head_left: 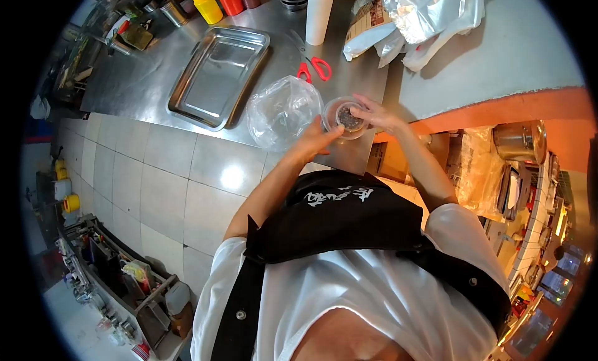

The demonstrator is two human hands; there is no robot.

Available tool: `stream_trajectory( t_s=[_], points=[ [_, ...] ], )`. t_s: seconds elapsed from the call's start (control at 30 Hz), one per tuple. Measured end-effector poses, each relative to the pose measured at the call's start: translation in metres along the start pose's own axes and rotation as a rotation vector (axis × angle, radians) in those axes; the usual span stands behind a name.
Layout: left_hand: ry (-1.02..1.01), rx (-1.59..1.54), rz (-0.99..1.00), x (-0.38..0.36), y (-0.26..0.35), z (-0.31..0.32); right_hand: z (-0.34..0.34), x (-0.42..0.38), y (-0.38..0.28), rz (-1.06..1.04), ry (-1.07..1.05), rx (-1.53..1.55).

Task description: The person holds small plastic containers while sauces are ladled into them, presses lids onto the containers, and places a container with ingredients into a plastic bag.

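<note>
A clear round plastic tub (pixel 334 110) with dark contents (pixel 351 119) in its middle is between my two hands, over the edge of the steel counter. My left hand (pixel 313 140) is closed on the tub's near left side, thumb against the rim. From the right, my right hand (pixel 375 114) grips it, with a thumb reaching over the dark contents. What those contents are is too small to tell. Beside my left hand lies a crumpled clear plastic bag (pixel 283 112). Scissors with red handles (pixel 320 68) rest just beyond the tub.
On the steel counter (pixel 146 68) are a steel tray (pixel 218 77), a white paper cup stack (pixel 319 15), and yellow (pixel 207 7) and red (pixel 230 0) squeeze bottles. Plastic bags (pixel 417 24) sit at the far right. A steel pot (pixel 520 142) stands at right, a cart (pixel 134 280) at lower left.
</note>
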State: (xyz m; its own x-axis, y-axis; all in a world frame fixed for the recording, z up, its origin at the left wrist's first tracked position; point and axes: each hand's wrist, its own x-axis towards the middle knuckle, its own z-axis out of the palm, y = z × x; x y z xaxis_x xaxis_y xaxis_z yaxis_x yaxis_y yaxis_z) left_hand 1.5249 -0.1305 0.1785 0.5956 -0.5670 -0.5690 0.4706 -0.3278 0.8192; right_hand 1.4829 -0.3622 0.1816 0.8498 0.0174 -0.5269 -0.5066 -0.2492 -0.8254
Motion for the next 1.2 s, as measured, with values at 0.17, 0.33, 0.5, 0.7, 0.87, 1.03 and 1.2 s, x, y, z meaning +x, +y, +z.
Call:
stream_trajectory(
  t_s=[0.17, 0.33, 0.5, 0.7, 0.87, 1.03, 1.2],
  points=[
    [0.263, 0.114, 0.025, 0.004, -0.010, 0.023, 0.002, -0.001, 0.011, -0.003, 0.007, 0.155],
    [0.139, -0.214, -0.050, 0.003, -0.006, 0.035, 0.002, -0.001, 0.012, -0.011, 0.024, 0.242],
    [0.202, -0.264, 0.082, 0.032, -0.028, 0.045, 0.002, -0.001, 0.008, -0.047, 0.063, 0.190],
    [0.229, -0.278, 0.069, 0.007, -0.003, 0.051, -0.007, -0.024, -0.023, 0.010, 0.126, 0.107],
    [0.279, -0.288, 0.091, -0.050, 0.045, 0.023, 0.012, -0.029, -0.078, -0.123, 0.061, 0.046],
    [0.375, -0.260, 0.110, -0.073, 0.049, -0.035, 0.055, 0.019, -0.097, -0.274, -0.036, 0.040],
    [0.399, -0.302, 0.050, -0.058, 0.030, -0.090, 0.095, 0.070, -0.103, -0.124, -0.144, 0.124]
  ],
)
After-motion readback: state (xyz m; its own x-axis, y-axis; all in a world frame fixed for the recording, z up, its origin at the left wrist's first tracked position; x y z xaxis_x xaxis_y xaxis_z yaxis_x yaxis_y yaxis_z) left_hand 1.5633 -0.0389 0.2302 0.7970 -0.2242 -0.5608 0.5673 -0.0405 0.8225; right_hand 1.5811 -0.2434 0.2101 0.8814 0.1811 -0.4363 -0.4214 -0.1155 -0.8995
